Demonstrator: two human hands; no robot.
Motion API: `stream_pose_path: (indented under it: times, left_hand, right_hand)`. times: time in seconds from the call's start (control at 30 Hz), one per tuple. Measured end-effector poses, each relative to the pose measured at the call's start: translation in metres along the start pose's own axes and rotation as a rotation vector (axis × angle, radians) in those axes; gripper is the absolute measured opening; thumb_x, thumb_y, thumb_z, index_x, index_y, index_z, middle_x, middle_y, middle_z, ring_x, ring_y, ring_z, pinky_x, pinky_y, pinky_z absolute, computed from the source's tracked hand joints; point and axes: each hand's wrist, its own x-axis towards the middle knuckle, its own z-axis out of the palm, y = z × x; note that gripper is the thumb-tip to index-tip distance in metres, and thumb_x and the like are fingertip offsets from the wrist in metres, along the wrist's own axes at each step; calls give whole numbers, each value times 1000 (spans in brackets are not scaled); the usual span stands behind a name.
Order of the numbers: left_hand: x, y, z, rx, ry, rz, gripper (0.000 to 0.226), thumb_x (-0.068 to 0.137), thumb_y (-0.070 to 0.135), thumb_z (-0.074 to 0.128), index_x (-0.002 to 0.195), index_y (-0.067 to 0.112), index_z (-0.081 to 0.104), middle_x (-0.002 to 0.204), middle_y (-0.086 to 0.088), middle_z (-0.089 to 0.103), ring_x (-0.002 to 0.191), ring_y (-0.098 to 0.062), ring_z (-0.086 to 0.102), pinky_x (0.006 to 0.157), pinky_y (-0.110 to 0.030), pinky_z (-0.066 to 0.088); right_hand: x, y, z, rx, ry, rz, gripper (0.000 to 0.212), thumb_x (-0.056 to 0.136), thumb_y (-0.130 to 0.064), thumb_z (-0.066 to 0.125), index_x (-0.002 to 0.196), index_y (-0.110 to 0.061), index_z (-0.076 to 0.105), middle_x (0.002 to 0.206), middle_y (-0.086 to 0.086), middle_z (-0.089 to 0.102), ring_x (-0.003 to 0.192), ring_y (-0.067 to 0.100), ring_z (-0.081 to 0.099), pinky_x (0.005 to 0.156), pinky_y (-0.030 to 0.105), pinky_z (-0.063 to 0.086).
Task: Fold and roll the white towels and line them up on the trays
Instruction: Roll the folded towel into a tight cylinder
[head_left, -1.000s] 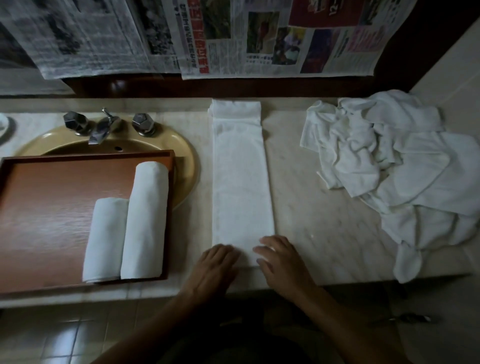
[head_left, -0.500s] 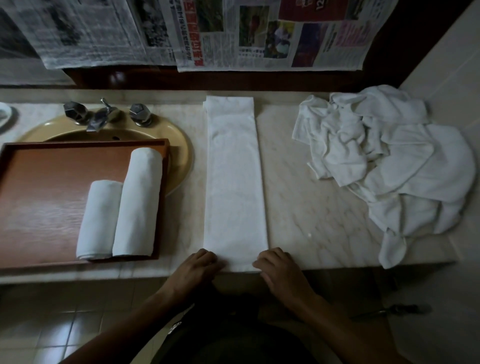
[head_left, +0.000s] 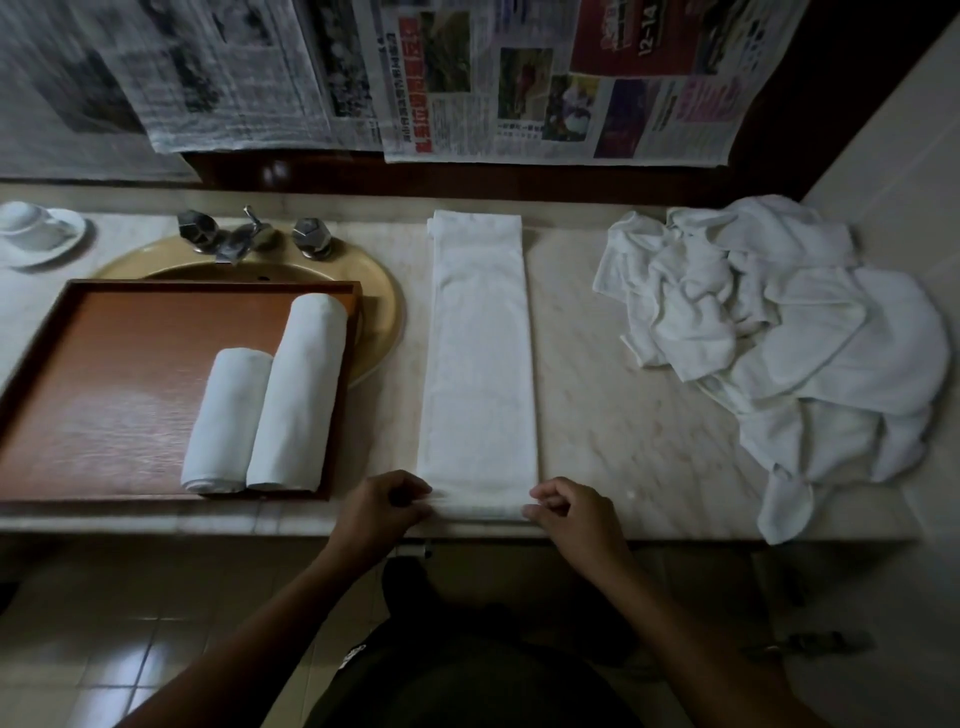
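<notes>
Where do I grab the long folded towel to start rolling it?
Grip the folded towel at its near short end, one corner per hand, coming from your side: it lies as a narrow strip running away from you. The left hand and right hand pinch there.

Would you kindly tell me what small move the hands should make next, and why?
Probably turn the near edge over and start rolling away: the left hand and right hand pinch the near corners of the folded towel, which lies flat, and the tray already holds two rolled towels.
</notes>
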Motion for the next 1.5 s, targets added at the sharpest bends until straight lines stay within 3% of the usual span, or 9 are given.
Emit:
stream_pose_path:
  times: [0.1, 0.3, 0.47, 0.57, 0.77, 1.03, 1.17, 1.27, 1.5]
  left_hand:
    - [0, 7, 6, -90, 44, -121, 12, 81, 20, 85, 88, 27, 79, 83, 9, 77, 79, -3, 72, 73, -27, 58]
    - [3, 29, 20, 73, 137, -161, 8, 88, 15, 75, 87, 20, 81, 71, 16, 67, 63, 1, 61, 50, -4, 39]
    - [5, 34, 19, 107, 131, -173, 8, 89, 15, 75, 89, 20, 82, 80, 10, 72, 66, 2, 62, 49, -4, 39]
    - [0, 34, 18, 206, 159, -84, 10, 91, 15, 72, 96, 17, 80, 91, 6, 73, 71, 1, 61, 54, -5, 40]
    - [-15, 5, 43, 657, 101, 566, 44, 66, 16, 87, 107, 18, 72, 105, -3, 63, 91, -22, 57, 74, -35, 55]
    - [-3, -2, 22, 668, -123, 582, 69, 56, 15, 92, 121, 14, 69, 108, -1, 63, 93, -18, 60, 71, -28, 52]
    - [6, 2, 16, 649, -81, 671, 35, 78, 15, 63, 111, 9, 72, 98, -5, 65, 85, -22, 60, 66, -31, 53]
    - [8, 1, 17, 573, -55, 668, 38, 82, 21, 47, 106, 10, 75, 94, -5, 67, 82, -23, 63, 65, -31, 55]
    - [11, 13, 5, 372, -76, 362, 22, 94, 18, 67, 114, 20, 75, 109, 2, 74, 97, -12, 63, 82, -26, 52]
  right_hand:
    - [3, -5, 7, -73, 40, -24, 19, 84, -37, 80, 101, -30, 74, 92, -14, 73, 83, -1, 66, 80, 26, 57]
    - [-2, -9, 37, -466, 187, -481, 34, 83, -10, 68, 112, -28, 70, 108, -6, 63, 99, 20, 56, 79, 36, 50]
    - [-10, -13, 58, -595, 154, -801, 30, 87, -21, 53, 109, -26, 72, 99, -3, 61, 88, 22, 55, 70, 35, 51]
    - [-5, -5, 62, -599, 138, -799, 32, 87, -22, 54, 114, -24, 71, 101, -1, 61, 89, 24, 56, 71, 37, 53]
    - [-7, -12, 55, -554, 107, -790, 34, 92, -24, 46, 117, -22, 68, 105, -2, 62, 93, 19, 55, 75, 32, 52]
    - [4, -9, 51, -593, 79, -795, 30, 90, -19, 58, 117, -20, 70, 105, 0, 63, 91, 22, 58, 72, 33, 52]
    - [13, -9, 47, -586, 1, -774, 33, 85, -16, 70, 118, -19, 70, 108, -1, 65, 92, 23, 59, 73, 34, 54]
    - [14, -12, 42, -560, -28, -718, 34, 84, -9, 72, 117, -17, 71, 105, 1, 61, 93, 22, 58, 69, 33, 52]
    - [23, -15, 32, -489, -80, -557, 19, 96, -29, 65, 114, -26, 69, 106, -5, 68, 98, 22, 60, 81, 39, 47]
